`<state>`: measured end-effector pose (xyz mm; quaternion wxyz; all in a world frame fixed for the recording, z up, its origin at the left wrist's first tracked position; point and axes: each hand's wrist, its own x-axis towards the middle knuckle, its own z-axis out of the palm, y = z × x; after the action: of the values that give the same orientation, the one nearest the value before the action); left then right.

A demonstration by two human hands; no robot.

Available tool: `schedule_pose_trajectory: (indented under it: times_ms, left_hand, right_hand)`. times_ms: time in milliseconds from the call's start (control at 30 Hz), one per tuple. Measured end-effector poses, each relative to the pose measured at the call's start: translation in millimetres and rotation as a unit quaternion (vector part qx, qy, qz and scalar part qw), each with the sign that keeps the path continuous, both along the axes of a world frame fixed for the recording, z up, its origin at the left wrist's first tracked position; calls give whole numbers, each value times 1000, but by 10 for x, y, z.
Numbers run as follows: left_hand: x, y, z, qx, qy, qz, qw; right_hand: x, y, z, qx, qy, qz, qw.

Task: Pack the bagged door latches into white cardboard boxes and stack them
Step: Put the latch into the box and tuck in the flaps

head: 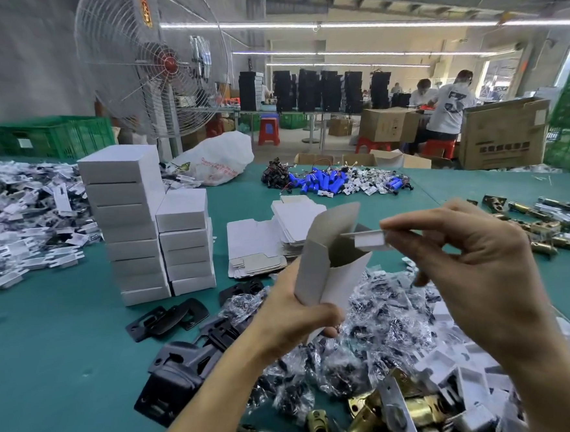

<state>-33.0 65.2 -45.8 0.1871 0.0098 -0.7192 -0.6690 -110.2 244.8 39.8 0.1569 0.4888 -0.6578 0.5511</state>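
My left hand (292,316) grips the bottom of an open white cardboard box (327,266), held upright above the table with its top flap raised. My right hand (462,264) pinches a small side flap (369,242) of that box between thumb and forefinger. Below both hands lies a heap of clear bagged latch parts (369,338). Two stacks of closed white boxes (132,226) stand at the left. A pile of flat unfolded box blanks (265,244) lies behind the held box. Brass latches (392,414) lie at the bottom edge.
Black plates (169,320) lie on the green table (51,367) left of my forearm. More brass latches (541,228) lie at right, blue cells with wires (328,179) farther back. A heap of white carded parts (17,214) fills the left. A big fan (151,66), crates and people are beyond.
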Motion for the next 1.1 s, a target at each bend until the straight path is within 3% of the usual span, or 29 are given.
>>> schedule_pose_trajectory:
  times_ms: [400, 567, 800, 1100]
  left_hand:
    - [2, 18, 6, -35, -11, -2, 999]
    - [-3, 29, -2, -76, -22, 16, 997]
    - [-25, 29, -59, -98, -41, 35, 994]
    - [-23, 51, -35, -103, -65, 51, 991]
  right_hand:
    - [24, -3, -2, 105, -21, -56, 993]
    - [19, -7, -26, 60, -22, -105, 992]
    - [60, -106, -82, 68, 115, -146, 980]
    - [8, -181, -203, 65, 88, -184, 977]
